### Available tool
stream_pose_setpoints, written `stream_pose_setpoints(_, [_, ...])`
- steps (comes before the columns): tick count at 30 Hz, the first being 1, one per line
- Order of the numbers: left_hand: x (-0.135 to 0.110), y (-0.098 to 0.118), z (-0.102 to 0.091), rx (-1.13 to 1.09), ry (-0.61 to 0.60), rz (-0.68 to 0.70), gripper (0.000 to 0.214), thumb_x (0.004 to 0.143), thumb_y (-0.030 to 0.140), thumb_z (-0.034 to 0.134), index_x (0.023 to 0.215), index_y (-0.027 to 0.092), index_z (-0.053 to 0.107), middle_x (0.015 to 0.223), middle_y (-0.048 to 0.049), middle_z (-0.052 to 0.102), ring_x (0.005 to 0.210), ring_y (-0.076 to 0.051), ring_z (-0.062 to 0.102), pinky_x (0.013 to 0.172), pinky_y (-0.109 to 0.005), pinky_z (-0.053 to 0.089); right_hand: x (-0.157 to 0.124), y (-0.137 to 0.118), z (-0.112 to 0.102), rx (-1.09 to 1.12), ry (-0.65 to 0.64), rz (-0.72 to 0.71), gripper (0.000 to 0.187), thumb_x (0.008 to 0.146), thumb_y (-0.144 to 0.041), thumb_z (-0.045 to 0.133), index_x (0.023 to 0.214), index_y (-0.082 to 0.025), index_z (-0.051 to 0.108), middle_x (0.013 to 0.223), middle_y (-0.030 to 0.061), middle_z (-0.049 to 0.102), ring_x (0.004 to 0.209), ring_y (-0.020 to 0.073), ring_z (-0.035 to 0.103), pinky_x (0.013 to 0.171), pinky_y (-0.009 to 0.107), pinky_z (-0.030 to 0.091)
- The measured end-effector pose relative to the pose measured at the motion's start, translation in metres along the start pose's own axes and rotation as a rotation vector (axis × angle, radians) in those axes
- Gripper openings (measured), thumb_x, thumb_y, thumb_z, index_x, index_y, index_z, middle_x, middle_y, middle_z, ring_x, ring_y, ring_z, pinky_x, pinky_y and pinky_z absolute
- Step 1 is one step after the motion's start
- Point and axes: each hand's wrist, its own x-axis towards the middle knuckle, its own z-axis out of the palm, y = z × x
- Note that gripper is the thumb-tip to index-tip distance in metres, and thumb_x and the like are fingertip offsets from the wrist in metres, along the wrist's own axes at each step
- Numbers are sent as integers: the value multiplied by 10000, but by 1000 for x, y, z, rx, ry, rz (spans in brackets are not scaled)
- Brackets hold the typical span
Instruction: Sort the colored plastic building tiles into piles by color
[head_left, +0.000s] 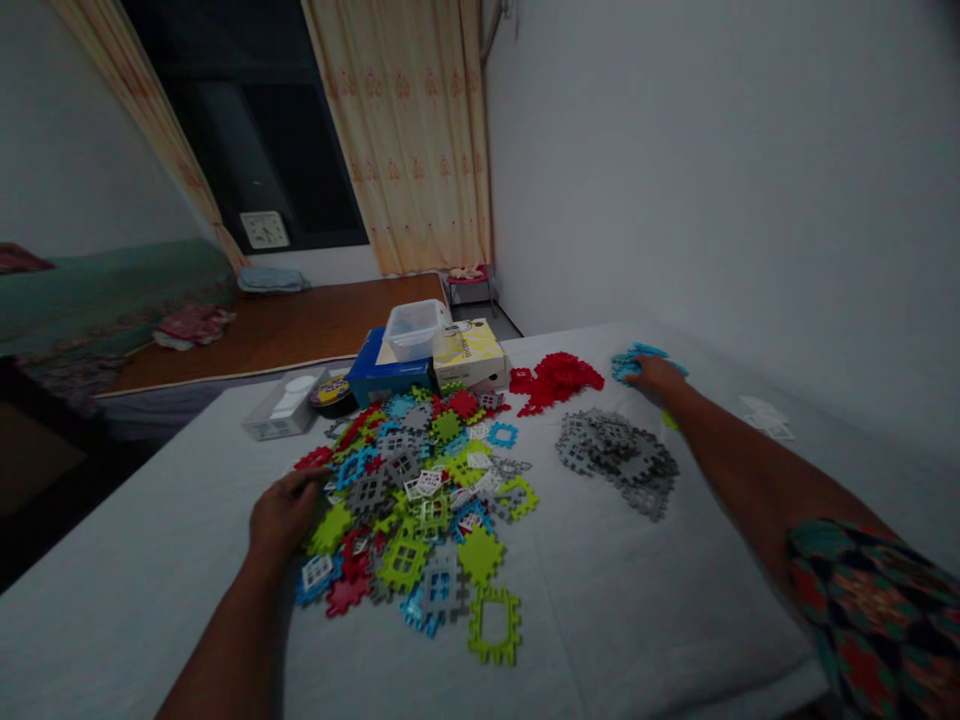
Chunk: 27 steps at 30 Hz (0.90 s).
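A mixed heap of coloured plastic puzzle tiles [420, 500] lies on a pale bed sheet [637, 600]. My left hand [285, 512] rests at the heap's left edge with fingers curled onto the tiles; whether it grips one is hidden. My right hand [654, 376] reaches far out and lies on a small pile of blue tiles [628, 360], fingers bent over them. Between the two sit a red pile [559, 378] and a grey pile [615, 455]. A few white tiles [765, 415] lie apart at the right.
At the bed's far edge stand a blue box [386, 378], a yellow-white box [469, 352] and a clear plastic tub [412, 328] on top. A tissue box [283, 408] and a round tin [334, 392] sit to their left. A white wall runs along the right.
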Motion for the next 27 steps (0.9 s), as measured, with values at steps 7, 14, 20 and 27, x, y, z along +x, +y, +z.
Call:
stream_pose_setpoints(7, [3, -9, 7, 18, -4, 17, 320, 784, 258, 547, 1001, 246, 782, 1003, -46, 764, 872, -227, 692, 675, -291, 511, 8, -17, -14, -242, -142, 89, 459, 830, -436, 677, 1191, -154, 674, 1245, 246, 610, 1054, 349, 615, 844, 471, 458])
stream_pose_setpoints(14, [-4, 3, 5, 2, -17, 4, 342, 803, 249, 511, 1015, 255, 779, 1026, -22, 762, 911, -219, 689, 741, -295, 516, -49, -137, -50, -118, -297, -475, 209, 891, -351, 604, 1001, -246, 747, 1031, 85, 741, 945, 257, 668, 815, 354, 486])
stream_pose_setpoints(20, [-4, -1, 11, -36, -28, -25, 374, 822, 273, 496, 1076, 219, 765, 1054, -49, 755, 906, -219, 685, 725, -289, 505, -169, -249, -31, 203, -387, -896, 171, 846, -232, 659, 985, -266, 753, 964, 34, 759, 832, 215, 682, 701, 294, 469])
stream_pose_setpoints(27, [1, -10, 19, -65, 29, 20, 349, 810, 276, 511, 1036, 242, 776, 1057, -33, 758, 905, -218, 685, 773, -302, 514, -215, -284, -16, 341, -537, -950, 241, 852, -320, 716, 1064, -208, 726, 1044, 68, 729, 870, 184, 661, 762, 277, 466])
